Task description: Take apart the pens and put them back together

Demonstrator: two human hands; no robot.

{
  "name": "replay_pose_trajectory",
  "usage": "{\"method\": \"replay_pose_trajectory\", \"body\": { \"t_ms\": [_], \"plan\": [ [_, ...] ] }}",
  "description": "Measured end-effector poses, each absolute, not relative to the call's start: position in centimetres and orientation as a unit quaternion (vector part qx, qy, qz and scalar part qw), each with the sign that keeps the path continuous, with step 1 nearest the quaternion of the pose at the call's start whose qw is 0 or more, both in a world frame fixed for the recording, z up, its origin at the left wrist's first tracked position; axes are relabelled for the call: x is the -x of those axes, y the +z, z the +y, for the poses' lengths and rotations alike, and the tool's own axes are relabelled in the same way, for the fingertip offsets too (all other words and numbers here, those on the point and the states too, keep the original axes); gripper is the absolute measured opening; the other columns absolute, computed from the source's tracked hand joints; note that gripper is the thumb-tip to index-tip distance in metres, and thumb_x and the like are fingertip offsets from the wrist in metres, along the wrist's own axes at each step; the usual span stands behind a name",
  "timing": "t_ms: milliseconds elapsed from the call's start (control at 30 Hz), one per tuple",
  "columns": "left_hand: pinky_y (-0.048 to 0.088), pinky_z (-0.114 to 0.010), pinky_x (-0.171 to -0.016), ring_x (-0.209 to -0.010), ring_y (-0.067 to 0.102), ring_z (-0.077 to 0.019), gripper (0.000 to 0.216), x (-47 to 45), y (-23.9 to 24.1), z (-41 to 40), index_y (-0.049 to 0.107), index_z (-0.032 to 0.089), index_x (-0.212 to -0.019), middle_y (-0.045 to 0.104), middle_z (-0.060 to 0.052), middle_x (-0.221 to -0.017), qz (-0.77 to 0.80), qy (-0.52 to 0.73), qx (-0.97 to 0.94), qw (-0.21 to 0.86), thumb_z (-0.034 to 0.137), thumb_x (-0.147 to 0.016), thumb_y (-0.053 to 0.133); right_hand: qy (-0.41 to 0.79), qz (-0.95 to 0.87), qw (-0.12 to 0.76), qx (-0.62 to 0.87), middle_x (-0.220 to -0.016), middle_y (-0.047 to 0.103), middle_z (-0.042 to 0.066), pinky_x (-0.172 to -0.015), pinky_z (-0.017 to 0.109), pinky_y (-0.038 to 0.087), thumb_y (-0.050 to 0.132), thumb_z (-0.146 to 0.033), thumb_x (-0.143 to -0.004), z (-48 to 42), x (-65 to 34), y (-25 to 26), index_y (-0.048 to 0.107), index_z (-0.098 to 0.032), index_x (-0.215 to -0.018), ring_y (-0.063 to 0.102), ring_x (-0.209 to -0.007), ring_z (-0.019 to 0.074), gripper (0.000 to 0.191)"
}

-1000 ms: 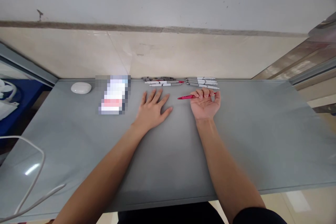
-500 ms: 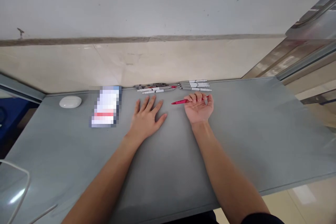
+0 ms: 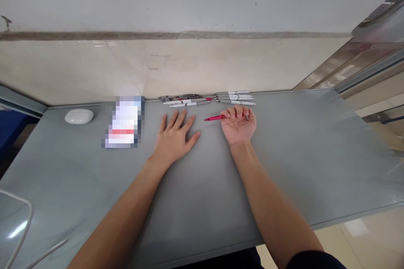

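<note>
My left hand (image 3: 175, 136) lies flat on the grey table (image 3: 284, 164), palm down, fingers spread, holding nothing. My right hand (image 3: 239, 124) rests palm up with its fingers curled over a red pen (image 3: 214, 117) whose tip sticks out to the left. Beyond the hands, along the table's far edge, lie two small groups of pens: a left group (image 3: 186, 100) in grey, white and red, and a right group (image 3: 234, 97) in grey and white.
A blurred card or booklet (image 3: 123, 122) lies left of my left hand. Further left sits a white oval case (image 3: 78, 116). A white cable (image 3: 19, 227) loops over the near left corner. A tiled wall stands right behind the table.
Both hands keep their poses and the red pen stays in my right hand. Only the view has shifted slightly.
</note>
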State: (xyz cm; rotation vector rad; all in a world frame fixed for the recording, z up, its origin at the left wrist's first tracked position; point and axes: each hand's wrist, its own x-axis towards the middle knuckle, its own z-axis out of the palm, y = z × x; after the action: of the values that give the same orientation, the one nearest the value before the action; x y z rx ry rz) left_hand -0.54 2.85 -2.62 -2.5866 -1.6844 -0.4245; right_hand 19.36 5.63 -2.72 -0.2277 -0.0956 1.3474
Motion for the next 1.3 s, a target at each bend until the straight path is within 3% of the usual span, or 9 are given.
{"method": "replay_pose_trajectory", "body": {
  "t_ms": [1100,1300],
  "plan": [
    [0.016,-0.055,-0.116,-0.142,0.029,-0.0307,0.056,0.57,-2.48,2.78,0.045,0.026,-0.142,0.035,-0.006,-0.153,-0.539,-0.134,0.832,0.007,0.054,-0.093,0.037,0.628,-0.077,0.767,0.111,-0.058,0.032,-0.007,-0.053,0.027,0.041,0.041,-0.029,-0.086,5.43,-19.46,-2.78,0.03,-0.022,-0.065,0.034,-0.049,0.0098,0.024],
    [0.016,-0.056,-0.116,-0.141,0.03,-0.0309,0.056,0.58,-2.58,2.77,0.046,0.027,-0.141,0.036,-0.006,-0.153,-0.539,-0.14,0.831,0.004,0.053,-0.093,0.038,0.622,-0.072,0.77,0.122,-0.058,0.034,-0.007,-0.054,0.028,0.042,0.04,-0.041,-0.09,5.33,-19.34,-2.49,0.035,-0.023,-0.065,0.036,-0.049,0.01,0.031]
  ]
}}
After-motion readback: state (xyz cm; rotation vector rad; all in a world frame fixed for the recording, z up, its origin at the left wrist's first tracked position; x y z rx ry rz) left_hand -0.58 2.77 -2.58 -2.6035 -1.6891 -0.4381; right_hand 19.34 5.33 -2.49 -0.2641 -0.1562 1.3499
